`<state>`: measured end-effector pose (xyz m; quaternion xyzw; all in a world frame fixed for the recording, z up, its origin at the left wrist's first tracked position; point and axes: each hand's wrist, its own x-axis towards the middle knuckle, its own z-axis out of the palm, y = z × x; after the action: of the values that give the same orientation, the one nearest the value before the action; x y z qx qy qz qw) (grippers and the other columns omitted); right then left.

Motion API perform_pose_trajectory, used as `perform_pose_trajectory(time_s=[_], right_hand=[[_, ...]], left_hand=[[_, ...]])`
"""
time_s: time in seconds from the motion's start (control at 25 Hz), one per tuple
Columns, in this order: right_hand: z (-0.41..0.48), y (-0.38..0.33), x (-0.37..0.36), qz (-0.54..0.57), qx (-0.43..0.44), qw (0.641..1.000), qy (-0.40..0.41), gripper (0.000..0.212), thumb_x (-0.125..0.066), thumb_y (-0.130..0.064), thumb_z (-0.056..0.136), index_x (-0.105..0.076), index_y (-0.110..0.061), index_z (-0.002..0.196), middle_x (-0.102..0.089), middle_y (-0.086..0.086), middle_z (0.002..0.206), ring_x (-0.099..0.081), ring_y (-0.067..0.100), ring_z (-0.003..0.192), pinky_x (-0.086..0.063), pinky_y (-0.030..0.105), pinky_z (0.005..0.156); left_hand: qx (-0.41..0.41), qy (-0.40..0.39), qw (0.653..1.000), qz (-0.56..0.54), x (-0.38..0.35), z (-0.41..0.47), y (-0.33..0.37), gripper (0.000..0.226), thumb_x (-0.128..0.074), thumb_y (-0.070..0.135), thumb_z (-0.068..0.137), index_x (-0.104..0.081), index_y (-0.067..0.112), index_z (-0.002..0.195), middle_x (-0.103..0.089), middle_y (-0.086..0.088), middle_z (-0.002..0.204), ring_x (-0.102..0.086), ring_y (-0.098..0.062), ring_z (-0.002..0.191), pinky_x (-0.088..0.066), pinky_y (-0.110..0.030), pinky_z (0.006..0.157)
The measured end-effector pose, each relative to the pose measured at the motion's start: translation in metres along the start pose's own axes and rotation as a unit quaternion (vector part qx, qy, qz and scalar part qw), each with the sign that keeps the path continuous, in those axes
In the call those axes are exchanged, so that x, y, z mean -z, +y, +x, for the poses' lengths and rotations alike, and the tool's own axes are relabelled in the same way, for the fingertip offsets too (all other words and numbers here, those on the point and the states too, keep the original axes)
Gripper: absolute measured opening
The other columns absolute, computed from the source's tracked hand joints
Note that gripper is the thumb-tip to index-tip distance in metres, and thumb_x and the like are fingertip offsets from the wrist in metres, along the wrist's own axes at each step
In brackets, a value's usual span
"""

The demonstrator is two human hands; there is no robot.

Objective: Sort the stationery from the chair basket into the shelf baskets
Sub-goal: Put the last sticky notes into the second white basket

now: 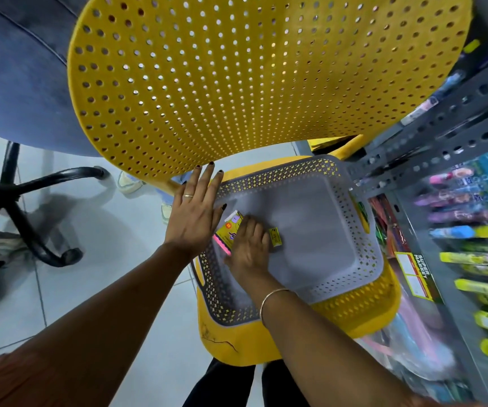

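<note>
A grey perforated basket (325,183) sits on the seat of a yellow perforated chair (266,69), filling most of the seat. The basket floor is largely bare. At its left side lie a few small items: a yellow box (229,229) with printed markings, a pink strip-like item (221,244) touching the box's lower left edge, and a small yellow packet (275,237) just right of the right hand.

The right hand (250,248) reaches down into the basket with fingers curled, resting over the yellow box and between it and the small yellow packet. Whether it has a firm hold on the box cannot be told, as the fingers cover the contact. A thin bangle (270,301) circles the right wrist.

The left hand (196,212) is open and flat, fingers extended and slightly spread, pressed against the basket's left rim near the chair back. It holds nothing. A ring shows on one finger.

To the right stands a grey metal shelf (454,118) with slotted uprights, carrying rows of coloured stationery (471,233), blurred in this view. To the left, the black wheeled base of an office chair (17,201) stands on the pale tiled floor (119,259).
</note>
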<state>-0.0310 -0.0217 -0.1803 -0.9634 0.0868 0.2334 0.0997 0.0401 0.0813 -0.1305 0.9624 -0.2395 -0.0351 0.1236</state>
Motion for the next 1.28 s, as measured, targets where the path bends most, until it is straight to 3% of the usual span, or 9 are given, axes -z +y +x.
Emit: perform_pose_trajectory(time_s=[0.08, 0.28, 0.48, 0.6, 0.84, 0.92, 1.0, 1.16, 1.28], right_hand=[[-0.001, 0.001, -0.001, -0.013, -0.018, 1.0, 0.021, 0.089, -0.083, -0.05, 0.036, -0.063, -0.005, 0.11, -0.067, 0.006, 0.097, -0.06, 0.018, 0.081, -0.045, 0.029, 0.071], [-0.024, 0.028, 0.055, -0.003, -0.023, 0.998, 0.066, 0.087, -0.085, -0.043, 0.02, -0.064, -0.01, 0.098, -0.065, 0.005, 0.087, -0.062, 0.022, 0.077, -0.053, 0.028, 0.066], [-0.085, 0.077, 0.17, -0.003, -0.036, 0.99, 0.137, 0.092, -0.084, -0.038, 0.048, -0.048, -0.004, 0.126, -0.058, 0.01, 0.113, -0.057, 0.029, 0.104, -0.05, 0.039, 0.085], [-0.152, 0.116, 0.252, -0.001, -0.088, 0.973, 0.213, 0.092, -0.083, -0.041, 0.038, -0.053, -0.006, 0.118, -0.061, 0.009, 0.104, -0.061, 0.03, 0.095, -0.053, 0.038, 0.079], [-0.314, 0.204, 0.388, 0.033, -0.157, 0.925, 0.344, 0.086, -0.076, -0.037, 0.062, -0.036, -0.006, 0.132, -0.045, 0.013, 0.123, -0.041, 0.031, 0.112, -0.04, 0.043, 0.096], [-0.367, 0.236, 0.414, 0.034, -0.194, 0.915, 0.351, 0.084, -0.077, -0.036, 0.063, -0.037, -0.008, 0.131, -0.044, 0.012, 0.124, -0.039, 0.03, 0.113, -0.039, 0.042, 0.095], [-0.415, 0.273, 0.424, 0.021, -0.228, 0.912, 0.34, 0.082, -0.077, -0.036, 0.065, -0.038, -0.009, 0.132, -0.044, 0.013, 0.124, -0.039, 0.03, 0.113, -0.04, 0.04, 0.094], [-0.508, 0.361, 0.41, 0.039, -0.32, 0.901, 0.29, 0.085, -0.078, -0.033, 0.066, -0.036, -0.009, 0.136, -0.042, 0.016, 0.129, -0.038, 0.032, 0.122, -0.039, 0.041, 0.104], [-0.556, 0.417, 0.374, 0.067, -0.368, 0.903, 0.211, 0.093, -0.078, -0.03, 0.067, -0.027, -0.009, 0.142, -0.031, 0.018, 0.144, -0.025, 0.033, 0.136, -0.031, 0.04, 0.112]], left_hand=[[-0.008, -0.004, 1.0, 0.004, 0.002, -0.001, 0.0, 0.053, -0.03, 0.03, 0.094, -0.031, 0.005, 0.14, -0.033, -0.02, 0.146, -0.027, -0.038, 0.134, -0.032, -0.053, 0.099], [-0.02, -0.003, 1.0, 0.02, 0.026, 0.0, 0.012, 0.052, -0.031, 0.032, 0.093, -0.033, 0.007, 0.139, -0.034, -0.018, 0.146, -0.029, -0.036, 0.133, -0.028, -0.049, 0.098], [-0.035, 0.006, 0.999, -0.012, 0.08, 0.012, 0.07, 0.053, -0.031, 0.036, 0.093, -0.037, 0.008, 0.137, -0.037, -0.016, 0.145, -0.027, -0.034, 0.134, -0.033, -0.052, 0.096], [-0.127, 0.006, 0.991, -0.038, 0.116, 0.026, 0.12, 0.059, -0.018, 0.046, 0.097, -0.042, 0.006, 0.134, -0.039, -0.017, 0.144, -0.03, -0.035, 0.132, -0.036, -0.052, 0.092], [-0.321, 0.109, 0.936, -0.095, 0.196, 0.084, 0.279, 0.071, -0.013, 0.05, 0.095, -0.042, -0.003, 0.132, -0.038, -0.021, 0.142, -0.019, -0.031, 0.138, -0.025, -0.052, 0.1], [-0.365, 0.149, 0.91, -0.126, 0.223, 0.088, 0.346, 0.069, -0.019, 0.05, 0.094, -0.043, -0.003, 0.131, -0.039, -0.02, 0.142, -0.016, -0.028, 0.14, -0.022, -0.047, 0.104], [-0.406, 0.176, 0.886, -0.139, 0.24, 0.076, 0.405, 0.069, -0.017, 0.051, 0.094, -0.042, -0.001, 0.133, -0.04, -0.022, 0.141, -0.026, -0.036, 0.134, -0.023, -0.047, 0.103], [-0.492, 0.193, 0.837, -0.144, 0.245, 0.03, 0.504, 0.067, -0.012, 0.046, 0.097, -0.04, -0.004, 0.132, -0.043, -0.026, 0.137, -0.021, -0.031, 0.135, -0.005, -0.036, 0.111], [-0.532, 0.19, 0.816, -0.124, 0.242, -0.001, 0.554, 0.064, -0.017, 0.045, 0.097, -0.044, -0.004, 0.129, -0.045, -0.024, 0.136, -0.027, -0.032, 0.131, -0.02, -0.045, 0.102]])
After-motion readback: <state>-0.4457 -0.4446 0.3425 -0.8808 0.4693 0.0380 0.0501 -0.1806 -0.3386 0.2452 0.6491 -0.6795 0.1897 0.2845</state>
